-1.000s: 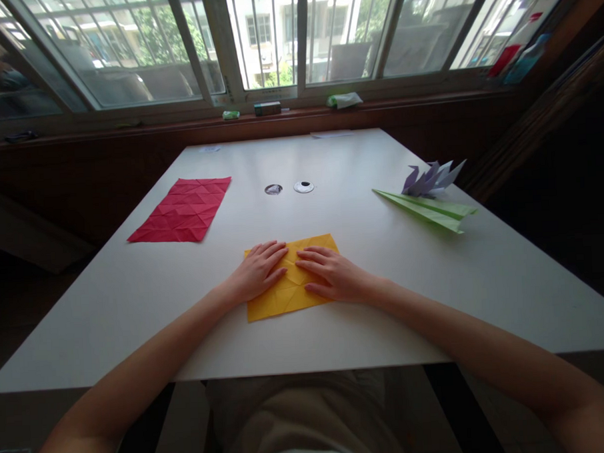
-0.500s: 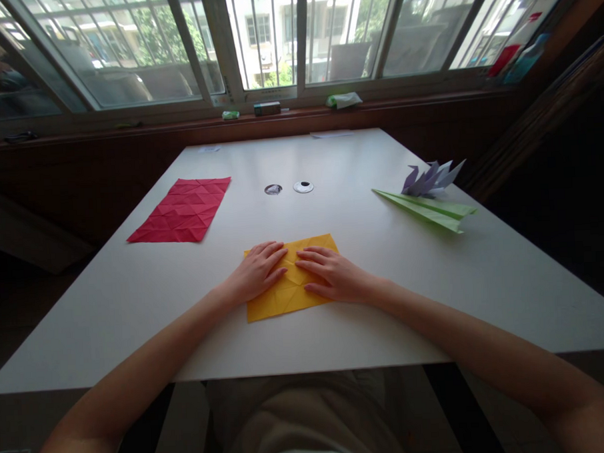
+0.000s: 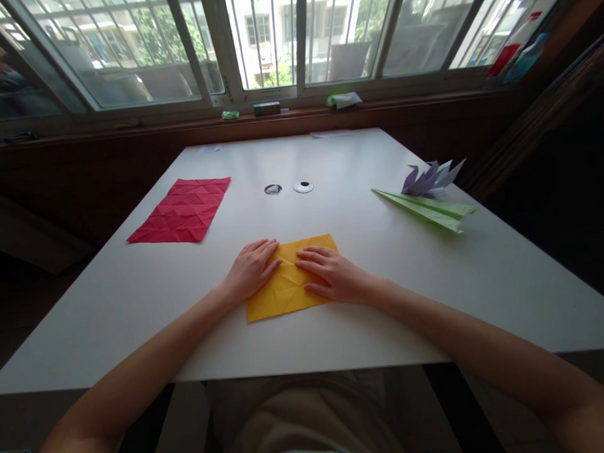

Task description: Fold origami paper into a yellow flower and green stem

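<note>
A creased sheet of yellow origami paper [image 3: 285, 294] lies flat near the front of the white table, fold lines running across it. My left hand [image 3: 251, 269] rests open over its left side, fingers stretched out and covering part of the left edge. On the right part of the sheet, my right hand [image 3: 334, 273] lies flat with its fingers spread and pointing left. Both hands press on the paper from above, apart from each other, and neither grips it.
Red creased paper [image 3: 184, 211] lies at the left of the table [image 3: 317, 349]. A green paper plane [image 3: 426, 211] and a purple folded paper crane [image 3: 430, 179] sit at the right. Round cable holes, one with a white cover [image 3: 303, 186], are farther back, before the windowsill.
My left hand has slid slightly left across the yellow paper, uncovering more of its middle. My right hand and the paper have stayed in place.
</note>
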Demonstrator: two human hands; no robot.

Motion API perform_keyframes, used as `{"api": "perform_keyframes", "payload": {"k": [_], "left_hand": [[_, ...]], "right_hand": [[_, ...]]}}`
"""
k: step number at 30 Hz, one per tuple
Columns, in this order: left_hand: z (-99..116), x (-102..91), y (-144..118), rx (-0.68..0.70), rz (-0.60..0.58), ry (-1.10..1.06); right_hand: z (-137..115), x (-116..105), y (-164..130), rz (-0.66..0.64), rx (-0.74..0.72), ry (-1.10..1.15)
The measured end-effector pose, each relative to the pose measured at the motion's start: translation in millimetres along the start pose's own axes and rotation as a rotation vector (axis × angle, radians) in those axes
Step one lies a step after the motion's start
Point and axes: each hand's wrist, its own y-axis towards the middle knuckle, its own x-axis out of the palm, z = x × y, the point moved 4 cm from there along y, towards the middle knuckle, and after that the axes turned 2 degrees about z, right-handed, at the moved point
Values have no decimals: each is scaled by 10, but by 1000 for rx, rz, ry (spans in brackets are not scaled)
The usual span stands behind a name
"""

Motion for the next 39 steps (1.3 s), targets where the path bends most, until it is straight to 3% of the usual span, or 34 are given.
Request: {"api": "perform_keyframes", "payload": {"k": [20,25,32,39], "left_hand": [[-1,-94,8,-65,140,-225],[-14,-101,-1,-107,146,-285],[18,-107,-6,-26,143,-329],[45,-115,-8,21,142,-333]], "right_hand": [[-71,-5,0,-37,-41,0],[-85,-12,-6,12,-46,33],[74,-158,-17,338,169,-47],[262,-160,-46,415,410,152]]}}
